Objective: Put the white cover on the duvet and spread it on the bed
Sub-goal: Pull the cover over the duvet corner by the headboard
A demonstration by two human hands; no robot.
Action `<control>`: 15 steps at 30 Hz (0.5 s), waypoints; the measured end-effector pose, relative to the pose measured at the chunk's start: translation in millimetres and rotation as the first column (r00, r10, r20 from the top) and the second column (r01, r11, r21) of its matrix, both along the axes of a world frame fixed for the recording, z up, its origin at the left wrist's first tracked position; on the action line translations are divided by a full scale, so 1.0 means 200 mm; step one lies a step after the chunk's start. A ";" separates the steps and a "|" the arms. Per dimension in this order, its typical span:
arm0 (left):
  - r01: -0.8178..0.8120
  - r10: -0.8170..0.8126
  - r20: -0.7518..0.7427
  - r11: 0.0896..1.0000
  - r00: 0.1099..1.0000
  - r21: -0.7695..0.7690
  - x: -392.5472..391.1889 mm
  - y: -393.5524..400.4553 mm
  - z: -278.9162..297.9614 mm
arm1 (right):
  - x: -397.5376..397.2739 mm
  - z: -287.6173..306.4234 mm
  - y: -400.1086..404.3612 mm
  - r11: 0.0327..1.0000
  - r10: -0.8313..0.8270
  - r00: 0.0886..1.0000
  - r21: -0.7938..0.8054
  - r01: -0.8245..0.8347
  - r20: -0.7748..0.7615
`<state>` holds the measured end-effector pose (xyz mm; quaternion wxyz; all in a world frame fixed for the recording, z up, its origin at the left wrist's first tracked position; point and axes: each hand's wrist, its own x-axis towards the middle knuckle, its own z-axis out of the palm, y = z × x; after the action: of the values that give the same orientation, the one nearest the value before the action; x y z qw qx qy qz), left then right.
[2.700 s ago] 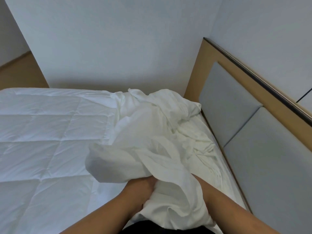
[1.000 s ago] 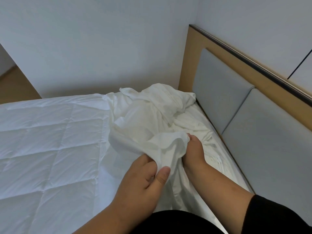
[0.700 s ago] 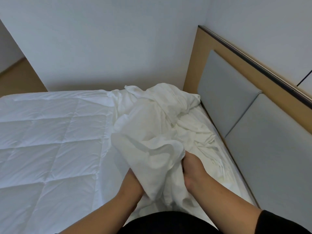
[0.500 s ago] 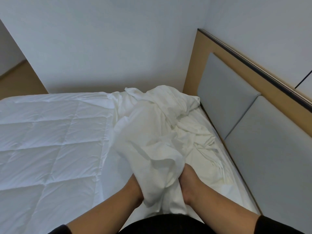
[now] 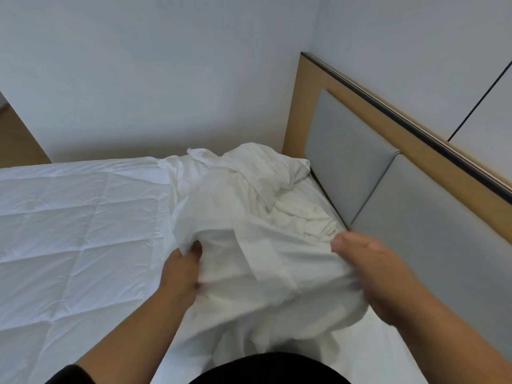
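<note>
White cover [image 5: 257,231] is lying bunched at the head end of the bed [image 5: 388,353], beside the quilted duvet [image 5: 69,231].

The left hand [image 5: 180,270] is pinching a fold with curled fingers, and the right hand [image 5: 385,278] is gripping the cloth, stretching a span between them. It is looking light, limp and crease-prone; I reckon hunting for a hem or corner by the headboard [image 5: 360,173] is wiser than grabbing mid-cloth.

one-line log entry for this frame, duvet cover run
phase: sorting cover | left hand: grips white cover | right hand: grips cover | duvet: flat on bed, uncovered
</note>
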<state>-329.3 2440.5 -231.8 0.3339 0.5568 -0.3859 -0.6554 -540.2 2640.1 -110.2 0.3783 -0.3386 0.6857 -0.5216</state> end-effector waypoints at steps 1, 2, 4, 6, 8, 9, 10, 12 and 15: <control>-0.048 0.048 -0.067 0.999 0.997 0.006 0.01 -0.04 -0.01 | 0.00 -0.01 0.07 0.987 0.144 0.983 0.058 -0.151 0.112; -0.045 0.046 -0.090 0.999 0.995 0.012 0.01 -0.06 0.00 | 0.01 -0.03 0.12 0.934 0.292 0.943 0.164 -0.317 0.158; -0.009 0.009 -0.123 1.000 0.992 -0.002 0.02 -0.10 0.00 | 0.02 -0.18 0.19 0.738 0.494 0.856 0.449 -0.505 0.150; 0.066 -0.068 -0.155 0.998 0.986 -0.022 0.00 -0.09 0.01 | 0.01 -0.37 0.23 0.578 0.567 0.819 0.665 -0.474 0.092; 0.159 -0.166 -0.198 0.986 0.966 -0.051 -0.02 -0.04 0.04 | -0.02 -0.53 0.22 0.572 0.563 0.826 0.735 -0.365 -0.029; 0.215 -0.223 -0.223 0.975 0.949 -0.060 -0.03 -0.02 0.04 | -0.03 -0.58 0.19 0.667 0.463 0.882 0.689 -0.282 -0.087; 0.277 -0.284 -0.231 0.959 0.931 -0.065 -0.04 0.01 0.07 | -0.04 -0.61 0.14 0.771 0.319 0.941 0.609 -0.189 -0.111; 0.377 -0.382 -0.244 0.924 0.891 -0.070 -0.06 0.09 0.10 | -0.03 -0.60 0.02 0.895 0.108 0.989 0.442 -0.051 -0.105; 0.471 -0.470 -0.234 0.881 0.851 -0.055 -0.06 0.20 0.13 | 0.04 -0.47 -0.15 0.943 0.094 0.995 0.318 -0.100 0.034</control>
<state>-342.3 2479.7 -204.8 0.2068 0.3627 -0.4656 -0.7803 -532.0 2610.2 -205.1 0.4594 -0.3015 0.7400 -0.3878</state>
